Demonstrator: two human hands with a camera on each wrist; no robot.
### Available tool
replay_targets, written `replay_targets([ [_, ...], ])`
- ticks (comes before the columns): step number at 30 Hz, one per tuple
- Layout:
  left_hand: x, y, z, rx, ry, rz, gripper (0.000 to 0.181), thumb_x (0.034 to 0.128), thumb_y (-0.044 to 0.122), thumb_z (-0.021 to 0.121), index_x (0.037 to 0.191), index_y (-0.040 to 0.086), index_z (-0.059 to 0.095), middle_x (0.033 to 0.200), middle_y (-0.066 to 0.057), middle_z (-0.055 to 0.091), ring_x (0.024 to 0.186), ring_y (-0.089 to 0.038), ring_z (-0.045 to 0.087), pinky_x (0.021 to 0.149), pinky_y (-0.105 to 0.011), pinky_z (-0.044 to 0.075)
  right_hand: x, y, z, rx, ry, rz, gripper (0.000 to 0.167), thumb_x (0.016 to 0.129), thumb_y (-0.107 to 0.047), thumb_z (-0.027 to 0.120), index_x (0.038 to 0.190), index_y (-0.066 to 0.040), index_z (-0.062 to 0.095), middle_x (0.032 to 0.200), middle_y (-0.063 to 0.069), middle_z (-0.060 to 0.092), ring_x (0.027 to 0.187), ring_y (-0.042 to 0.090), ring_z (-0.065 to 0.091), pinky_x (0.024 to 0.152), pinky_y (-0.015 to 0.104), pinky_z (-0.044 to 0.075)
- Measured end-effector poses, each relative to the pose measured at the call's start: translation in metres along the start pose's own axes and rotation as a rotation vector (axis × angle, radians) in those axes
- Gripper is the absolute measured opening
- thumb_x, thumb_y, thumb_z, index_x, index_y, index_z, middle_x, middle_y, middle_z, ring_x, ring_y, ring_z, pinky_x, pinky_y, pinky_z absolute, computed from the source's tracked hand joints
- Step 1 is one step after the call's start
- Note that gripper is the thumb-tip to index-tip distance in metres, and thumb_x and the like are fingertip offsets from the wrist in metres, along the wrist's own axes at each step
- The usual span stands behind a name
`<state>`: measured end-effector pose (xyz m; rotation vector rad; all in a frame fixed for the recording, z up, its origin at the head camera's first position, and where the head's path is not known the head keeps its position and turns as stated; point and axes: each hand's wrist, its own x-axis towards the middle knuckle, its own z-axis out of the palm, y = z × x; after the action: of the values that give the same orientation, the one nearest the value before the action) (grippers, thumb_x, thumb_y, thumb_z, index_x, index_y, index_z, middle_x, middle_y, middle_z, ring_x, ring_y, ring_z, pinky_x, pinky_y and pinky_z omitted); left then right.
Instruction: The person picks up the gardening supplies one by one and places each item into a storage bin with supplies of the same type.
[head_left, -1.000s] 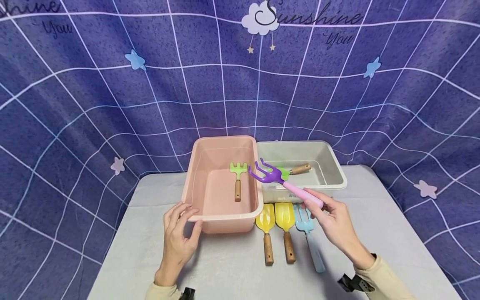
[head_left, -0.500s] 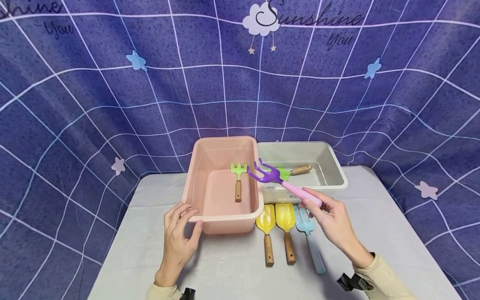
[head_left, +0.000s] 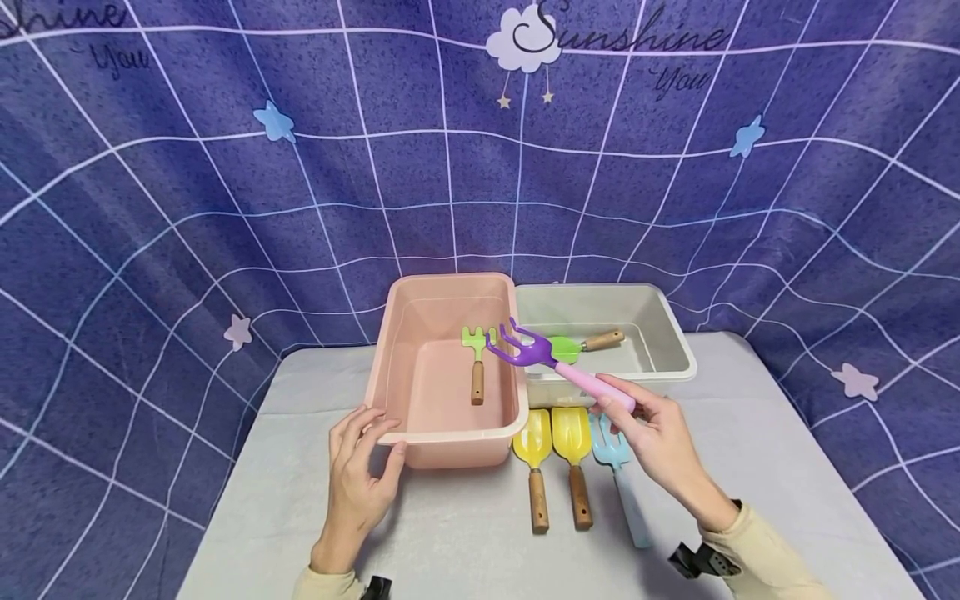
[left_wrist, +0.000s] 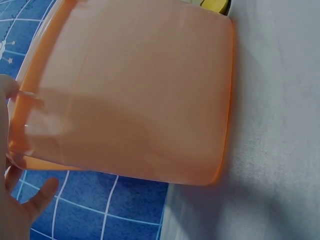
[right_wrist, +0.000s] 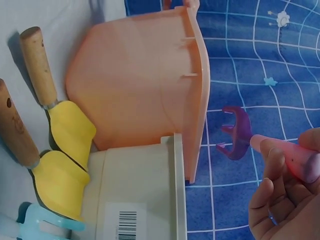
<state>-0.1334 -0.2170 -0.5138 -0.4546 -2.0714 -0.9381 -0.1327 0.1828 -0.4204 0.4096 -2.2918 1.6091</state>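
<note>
My left hand [head_left: 360, 479] grips the near-left corner of a pink plastic basin [head_left: 450, 436], fingers over the rim and thumb on the outer side. The right hand [head_left: 658, 435] holds a purple hand rake [head_left: 532, 353] by its pink handle, above where the basin meets a grey bin [head_left: 675, 333]. Its tines point left, over the basin's right rim; the right wrist view shows the rake [right_wrist: 241, 132] in the air, clear of both containers. Inside the basin lies a small green rake [head_left: 477, 379] with a wooden handle. A green trowel [head_left: 566, 350] lies in the grey bin.
Two yellow trowels [head_left: 533, 437] with wooden handles lie side by side in front of the grey bin. A light-blue fork [head_left: 628, 504] is to their right, under my right hand. Behind the containers hangs a blue grid-patterned curtain [head_left: 480, 183], at the back of the grey-covered table [head_left: 300, 375].
My right hand has shifted slightly left with the purple rake, whose tines now reach further over the basin. The left hand keeps its place on the rim.
</note>
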Motion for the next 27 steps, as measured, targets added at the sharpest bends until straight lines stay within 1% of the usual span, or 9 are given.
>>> replay_targets([
  [7, 0.000, 0.000, 0.001, 0.004, 0.000, -0.002, 0.027, 0.0925, 0.023, 0.073, 0.115, 0.009, 0.078, 0.125, -0.020, 0.069, 0.135, -0.047, 0.051, 0.128, -0.032, 0.027, 0.002, -0.001, 0.004, -0.015, -0.009, -0.001, 0.032, 0.100, -0.002, 0.069, 0.132, 0.000, 0.072, 0.085, -0.019, 0.075, 0.062, 0.010, 0.063, 0.048, 0.021, 0.047],
  [9, 0.000, 0.000, 0.001, 0.003, 0.003, -0.001, 0.027, 0.0929, 0.023, 0.073, 0.115, 0.009, 0.078, 0.125, -0.020, 0.070, 0.134, -0.047, 0.051, 0.128, -0.032, 0.027, 0.002, -0.001, 0.004, -0.010, -0.015, -0.001, 0.033, 0.100, -0.002, 0.068, 0.132, 0.000, 0.072, 0.086, -0.014, 0.077, 0.063, 0.011, 0.064, 0.049, 0.021, 0.047],
  [14, 0.000, -0.001, 0.002, -0.001, 0.005, 0.001, 0.027, 0.0929, 0.024, 0.073, 0.115, 0.009, 0.078, 0.125, -0.019, 0.070, 0.134, -0.047, 0.051, 0.128, -0.032, 0.028, 0.005, -0.003, 0.007, -0.004, -0.022, 0.004, 0.033, 0.100, -0.002, 0.068, 0.133, 0.001, 0.072, 0.087, 0.007, 0.080, 0.064, 0.010, 0.065, 0.051, 0.021, 0.049],
  [16, 0.000, -0.001, 0.002, 0.000, 0.004, -0.001, 0.027, 0.0927, 0.024, 0.073, 0.115, 0.009, 0.078, 0.125, -0.019, 0.070, 0.134, -0.047, 0.051, 0.128, -0.032, 0.028, 0.006, -0.003, 0.008, -0.003, -0.025, 0.003, 0.033, 0.101, -0.003, 0.068, 0.133, 0.002, 0.071, 0.088, 0.014, 0.080, 0.065, 0.009, 0.065, 0.052, 0.021, 0.050],
  [19, -0.001, -0.001, 0.001, 0.004, 0.002, -0.007, 0.027, 0.0929, 0.024, 0.073, 0.115, 0.010, 0.078, 0.126, -0.018, 0.070, 0.135, -0.046, 0.051, 0.128, -0.031, 0.027, 0.007, -0.002, 0.009, -0.013, -0.026, -0.001, 0.033, 0.101, -0.003, 0.069, 0.133, 0.001, 0.072, 0.089, 0.017, 0.079, 0.065, 0.006, 0.064, 0.052, 0.020, 0.050],
  [22, -0.002, -0.002, 0.001, 0.008, 0.001, -0.009, 0.027, 0.0940, 0.026, 0.072, 0.116, 0.010, 0.078, 0.127, -0.017, 0.070, 0.135, -0.046, 0.051, 0.128, -0.031, 0.027, 0.009, -0.002, 0.010, -0.029, -0.028, -0.005, 0.032, 0.101, -0.004, 0.069, 0.132, -0.001, 0.072, 0.088, 0.015, 0.080, 0.065, 0.005, 0.063, 0.052, 0.020, 0.050],
  [27, -0.002, -0.002, 0.002, 0.006, 0.003, -0.009, 0.028, 0.0942, 0.026, 0.072, 0.116, 0.010, 0.078, 0.127, -0.018, 0.069, 0.135, -0.047, 0.051, 0.128, -0.031, 0.027, 0.011, -0.002, 0.013, -0.050, -0.030, 0.001, 0.031, 0.100, -0.006, 0.070, 0.131, -0.002, 0.073, 0.087, 0.013, 0.079, 0.063, 0.009, 0.064, 0.049, 0.022, 0.047],
])
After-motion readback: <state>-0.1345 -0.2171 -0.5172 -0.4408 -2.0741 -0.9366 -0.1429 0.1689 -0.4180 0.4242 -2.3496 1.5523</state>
